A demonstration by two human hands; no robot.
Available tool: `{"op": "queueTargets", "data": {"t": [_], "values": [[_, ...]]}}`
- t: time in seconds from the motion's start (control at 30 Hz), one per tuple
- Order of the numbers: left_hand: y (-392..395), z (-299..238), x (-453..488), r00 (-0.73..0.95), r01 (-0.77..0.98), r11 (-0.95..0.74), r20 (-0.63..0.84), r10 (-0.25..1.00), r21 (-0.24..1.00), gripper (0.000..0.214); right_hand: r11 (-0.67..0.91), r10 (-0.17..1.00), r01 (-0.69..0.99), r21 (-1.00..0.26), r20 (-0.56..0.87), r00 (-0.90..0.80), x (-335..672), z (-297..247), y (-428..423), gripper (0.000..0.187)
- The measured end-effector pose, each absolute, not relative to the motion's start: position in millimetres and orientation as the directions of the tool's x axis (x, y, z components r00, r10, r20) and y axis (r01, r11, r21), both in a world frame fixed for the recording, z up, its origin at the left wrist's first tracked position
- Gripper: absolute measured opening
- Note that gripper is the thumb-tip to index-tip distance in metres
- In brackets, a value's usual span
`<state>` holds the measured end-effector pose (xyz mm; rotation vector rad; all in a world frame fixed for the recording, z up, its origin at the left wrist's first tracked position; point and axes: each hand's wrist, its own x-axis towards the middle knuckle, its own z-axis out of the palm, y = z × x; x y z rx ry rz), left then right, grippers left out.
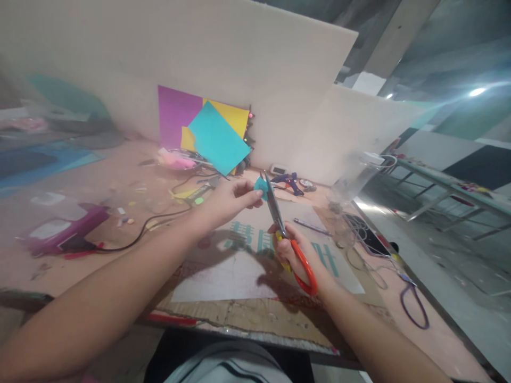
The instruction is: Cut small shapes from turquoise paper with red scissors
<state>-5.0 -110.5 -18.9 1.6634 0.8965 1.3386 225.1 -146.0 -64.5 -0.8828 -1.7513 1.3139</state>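
Pinched between the thumb and fingers of my left hand (239,197) is a small piece of teal paper (261,186). My right hand (295,247) is closed round a pair of scissors (276,210) with orange and yellow handles. Their blades point up and away, slightly parted, and meet the paper's right edge. Below both hands lies a white sheet (223,282) bearing teal characters (243,235), partly covered by my right hand and its shadow.
Under the sheet is brown cardboard (239,316). A purple device (75,229) with a black cord sits left. Coloured sheets (219,138) lean on the back panel. Near the right edge are a phone (367,234), purple-handled scissors (413,303) and a clear container (355,175); a pen (311,227) lies closer.
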Motion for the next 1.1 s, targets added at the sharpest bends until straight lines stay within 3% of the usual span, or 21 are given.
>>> {"op": "queueTargets", "data": {"t": [0.17,0.4,0.7,1.1], "values": [[-112,-16,-5,0.139,-0.003,-0.408,0.404,0.904,0.913,0.037,0.252,0.855,0.081,-0.964,0.182,-0.486,226,-69,-143,0.056],[-115,-12,-4,0.110,0.076,-0.447,0.438,0.892,0.891,0.031,0.289,0.834,0.073,-0.955,0.213,-0.510,226,-68,-146,0.058],[-116,-20,-2,0.173,0.081,-0.439,0.421,0.891,0.895,0.027,0.356,0.798,0.077,-0.931,0.260,-0.544,224,-61,-151,0.061],[-116,-17,-1,0.186,0.106,-0.434,0.411,0.892,0.894,0.024,0.322,0.823,0.098,-0.942,0.227,-0.521,223,-59,-152,0.065]]}}
